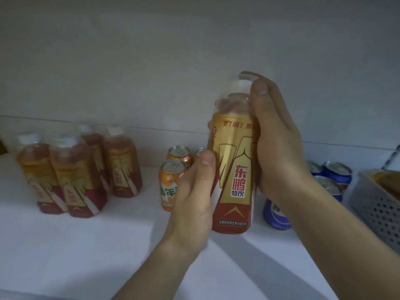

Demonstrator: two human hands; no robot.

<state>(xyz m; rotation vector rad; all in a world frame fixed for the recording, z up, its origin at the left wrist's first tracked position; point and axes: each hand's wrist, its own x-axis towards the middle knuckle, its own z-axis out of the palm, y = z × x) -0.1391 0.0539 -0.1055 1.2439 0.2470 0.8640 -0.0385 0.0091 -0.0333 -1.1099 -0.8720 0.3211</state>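
Note:
I hold a drink bottle [233, 169] with a gold and red label and a clear cap upright above a white shelf [86, 245]. My left hand [194, 191] grips its lower left side, thumb on the label. My right hand [279, 148] wraps the right side, with the thumb up near the neck and fingers curled behind the cap. The bottle's base hangs a little above the shelf surface.
Several matching bottles [75, 169] stand grouped at the left. Orange cans [172, 182] sit behind my left hand. Blue cans [333, 176] stand to the right, and a perforated grey basket [376, 204] is at the right edge. A white wall runs behind.

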